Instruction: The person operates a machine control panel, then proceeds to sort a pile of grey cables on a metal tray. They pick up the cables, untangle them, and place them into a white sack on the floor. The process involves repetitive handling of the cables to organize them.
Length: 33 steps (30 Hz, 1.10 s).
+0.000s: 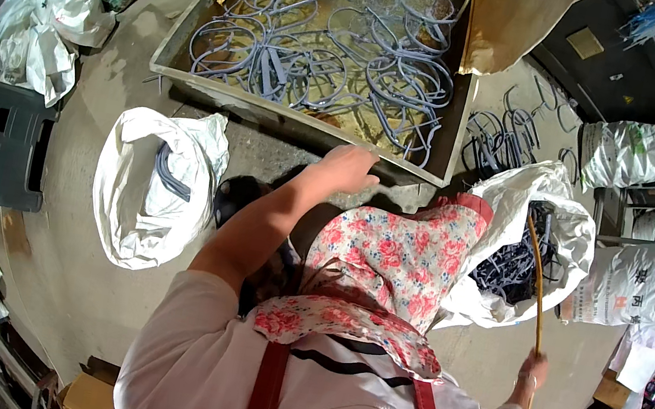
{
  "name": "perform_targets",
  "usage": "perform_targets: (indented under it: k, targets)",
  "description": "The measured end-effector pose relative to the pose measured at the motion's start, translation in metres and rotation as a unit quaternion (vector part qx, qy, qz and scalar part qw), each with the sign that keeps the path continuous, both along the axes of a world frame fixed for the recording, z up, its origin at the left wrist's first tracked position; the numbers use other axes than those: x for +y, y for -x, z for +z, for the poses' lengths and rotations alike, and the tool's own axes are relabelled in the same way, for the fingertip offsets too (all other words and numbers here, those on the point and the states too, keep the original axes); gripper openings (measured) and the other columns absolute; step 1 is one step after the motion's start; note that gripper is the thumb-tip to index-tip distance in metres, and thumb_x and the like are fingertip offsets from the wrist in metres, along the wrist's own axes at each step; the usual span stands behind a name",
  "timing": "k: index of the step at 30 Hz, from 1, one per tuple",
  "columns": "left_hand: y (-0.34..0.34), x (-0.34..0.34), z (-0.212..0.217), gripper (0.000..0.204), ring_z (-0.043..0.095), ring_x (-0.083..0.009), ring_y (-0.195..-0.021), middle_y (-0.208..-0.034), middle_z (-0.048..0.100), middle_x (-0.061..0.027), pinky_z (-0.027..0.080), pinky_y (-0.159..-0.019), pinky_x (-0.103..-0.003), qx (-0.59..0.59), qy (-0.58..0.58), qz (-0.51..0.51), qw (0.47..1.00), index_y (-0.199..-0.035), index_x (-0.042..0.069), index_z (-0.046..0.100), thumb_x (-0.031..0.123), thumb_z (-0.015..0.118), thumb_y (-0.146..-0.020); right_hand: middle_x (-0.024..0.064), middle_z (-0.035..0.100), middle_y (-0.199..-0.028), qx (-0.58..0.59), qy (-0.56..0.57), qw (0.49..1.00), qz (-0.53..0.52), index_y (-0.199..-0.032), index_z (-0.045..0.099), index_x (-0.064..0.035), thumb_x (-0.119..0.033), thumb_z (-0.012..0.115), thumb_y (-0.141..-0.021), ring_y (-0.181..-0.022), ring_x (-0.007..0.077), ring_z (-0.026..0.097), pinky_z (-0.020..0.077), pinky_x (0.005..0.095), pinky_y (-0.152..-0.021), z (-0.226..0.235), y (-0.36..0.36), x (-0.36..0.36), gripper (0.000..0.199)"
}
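Shirt [200, 340]: beneath floral apron [389, 255].
Left hand [344, 169]: at tray [273, 116] rim, grip unclear.
Right hand [535, 369]: clasping stick [539, 281].
Sack [118, 176]: few coils [172, 175]; most apparently left in tray.

White short-sleeved shirt [183, 354], rose-print apron [389, 255], dark-red straps [266, 395].

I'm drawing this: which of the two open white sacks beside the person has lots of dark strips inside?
The sack on the person's right, crossed by the stick: dark strips crowd its mouth; the left sack shows just a few grey pieces.
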<state>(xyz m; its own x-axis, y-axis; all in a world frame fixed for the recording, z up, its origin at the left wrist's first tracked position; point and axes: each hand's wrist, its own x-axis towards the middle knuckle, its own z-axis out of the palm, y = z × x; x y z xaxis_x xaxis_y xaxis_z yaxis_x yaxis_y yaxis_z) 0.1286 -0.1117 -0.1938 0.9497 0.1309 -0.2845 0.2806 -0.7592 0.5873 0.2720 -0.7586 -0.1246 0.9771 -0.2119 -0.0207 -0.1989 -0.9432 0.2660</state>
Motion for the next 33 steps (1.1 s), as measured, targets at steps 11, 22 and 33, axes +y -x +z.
perform_targets:
  k: [11, 22, 33]
  targets:
    - [0.001, -0.033, -0.01, 0.044, 0.053, -0.0324, -0.101, -0.107, 0.058, -0.0174, 0.043, -0.086, -0.041, -0.069, 0.014, -0.075, 0.995, -0.113, 0.002, 0.054, 0.027, 0.06, -0.077, 0.0055, 0.046, -0.063, -0.112, -0.22, 0.95, 0.193, -0.086, 0.053, 0.0018, -0.034, 0.042, -0.091, -0.057, 0.0156, 0.039, 0.0369, 0.0299, -0.052, 0.095, 0.045, 0.036, 0.038]
    - [0.015, -0.009, 0.009, 0.038, 0.056, -0.0329, -0.094, -0.098, 0.059, -0.0177, 0.044, -0.081, -0.042, -0.064, -0.061, -0.067, 0.994, -0.103, 0.001, 0.056, 0.027, 0.061, -0.076, 0.0211, 0.06, -0.088, -0.031, 0.032, 0.872, 0.487, -0.131, 0.034, -0.0321, -0.012, 0.033, -0.088, -0.081, 0.037, 0.059, 0.0467, 0.0459, -0.067, 0.113, -0.164, 0.456, 0.047]
    - [0.03, 0.029, 0.009, 0.041, 0.052, -0.0292, -0.097, -0.103, 0.054, -0.0139, 0.039, -0.087, -0.039, 0.03, -0.04, 0.018, 0.999, -0.116, 0.004, 0.047, 0.019, 0.055, -0.079, 0.0128, 0.059, -0.11, -0.01, 0.069, 0.857, 0.511, -0.1, 0.062, -0.0083, -0.016, 0.043, -0.086, -0.102, 0.0296, 0.057, 0.0478, 0.0386, -0.082, -0.005, -0.289, 0.817, 0.025]
